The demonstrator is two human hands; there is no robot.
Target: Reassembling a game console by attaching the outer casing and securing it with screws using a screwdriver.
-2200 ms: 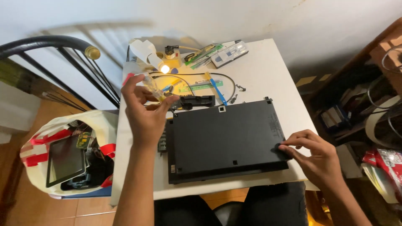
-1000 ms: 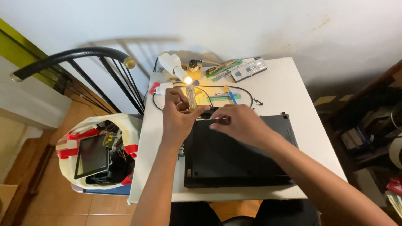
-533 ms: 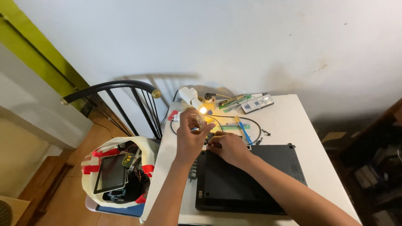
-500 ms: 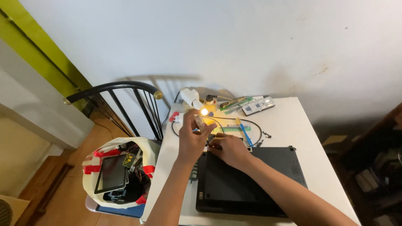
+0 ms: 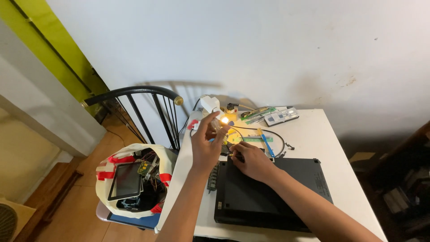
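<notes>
The left hand [image 5: 207, 148] hovers raised, fingers loosely spread, just left of the black laptop [image 5: 268, 190] on the worktop [image 5: 340, 166]. The right hand [image 5: 251, 160] pinches a thin tool at the laptop's far-left corner.

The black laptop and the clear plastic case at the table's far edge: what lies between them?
In the head view, between laptop and case: a blue-handled tool and a looping black cable.
</notes>
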